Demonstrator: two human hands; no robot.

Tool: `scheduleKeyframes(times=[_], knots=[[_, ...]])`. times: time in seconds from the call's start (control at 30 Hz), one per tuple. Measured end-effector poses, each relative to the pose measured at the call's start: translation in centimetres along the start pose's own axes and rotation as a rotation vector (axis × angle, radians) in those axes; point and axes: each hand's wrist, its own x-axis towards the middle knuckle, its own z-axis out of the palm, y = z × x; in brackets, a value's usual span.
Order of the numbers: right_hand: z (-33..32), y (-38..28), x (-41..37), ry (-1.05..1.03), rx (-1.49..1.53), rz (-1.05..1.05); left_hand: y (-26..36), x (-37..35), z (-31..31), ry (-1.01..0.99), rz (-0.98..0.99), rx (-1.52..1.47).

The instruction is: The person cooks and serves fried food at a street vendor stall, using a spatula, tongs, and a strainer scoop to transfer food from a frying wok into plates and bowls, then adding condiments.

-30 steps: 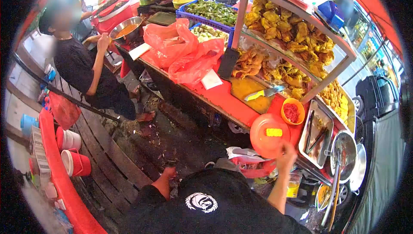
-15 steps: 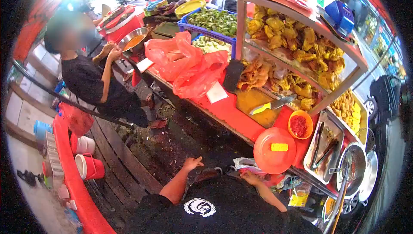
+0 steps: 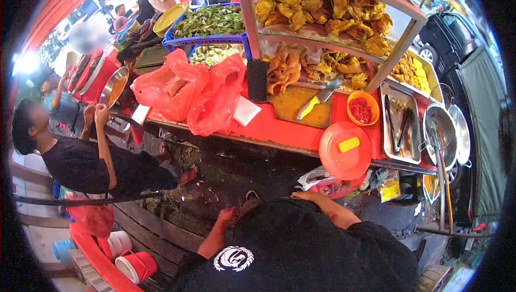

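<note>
My left hand [image 3: 228, 215] is low in front of my black shirt, over the dark floor. Its fingers are small and blurred, and nothing shows in it. My right hand [image 3: 305, 196] lies at the shirt's front edge with fingers stretched out, holding nothing visible. Beyond it are plastic bags [image 3: 337, 185] under the counter's edge. Above them a red plate [image 3: 350, 164] with a yellow block [image 3: 349, 144] juts over the counter edge. Behind it are an orange bowl of red shreds [image 3: 361, 110] and a knife with a yellow handle [image 3: 307, 108] on a cutting board [image 3: 285, 106].
A glass case [image 3: 247, 18] holds fried chicken pieces. Red bags [image 3: 188, 90] and blue crates [image 3: 207, 39] stand left of it. Tongs lie in a metal tray [image 3: 386, 92]; a wok [image 3: 439, 125] stands right. At left, another person [image 3: 80, 163] holds a bowl [image 3: 115, 89].
The view has swung to the right and tilted, so the counter sits further left. My left hand is nearer my body. The other person still stands by the metal bowl.
</note>
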Motion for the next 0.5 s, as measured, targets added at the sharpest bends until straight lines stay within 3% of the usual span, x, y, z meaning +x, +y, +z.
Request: scheduleKeyframes(times=[0.03,0.13,0.2,0.23,0.3,0.33,0.4,0.5], knots=[[0.9,-1.0,0.6,-0.035,-0.090,0.079,-0.1,0.6,-1.1,0.008,-0.010,-0.286],[2.7,-4.7,1.5,-0.079,-0.468,0.026,3.5,-1.1,-4.8,0.088,-0.047,-0.077],[5.6,-4.4,2.6,0.280,-0.497,-0.105,7.6,-4.5,-6.4,0.095,-0.062,0.049],[6.4,-6.5,2.4,0.298,-0.502,-0.110,9.5,-5.2,-7.1,0.112,-0.089,0.178],[8.8,-11.1,0.8,0.341,-0.691,0.081,7.4,-3.9,-9.1,0.090,-0.012,0.077],[9.4,-12.4,1.0,0.372,-0.682,0.077,5.8,-2.8,-10.2,0.071,0.047,-0.029],[10.9,-14.3,1.4,0.400,-0.790,0.047,2.9,-0.2,-12.1,0.078,-0.088,-0.038],[13.3,-18.6,0.3,0.440,-0.831,0.073,0.8,1.4,-14.3,0.009,-0.026,0.250]])
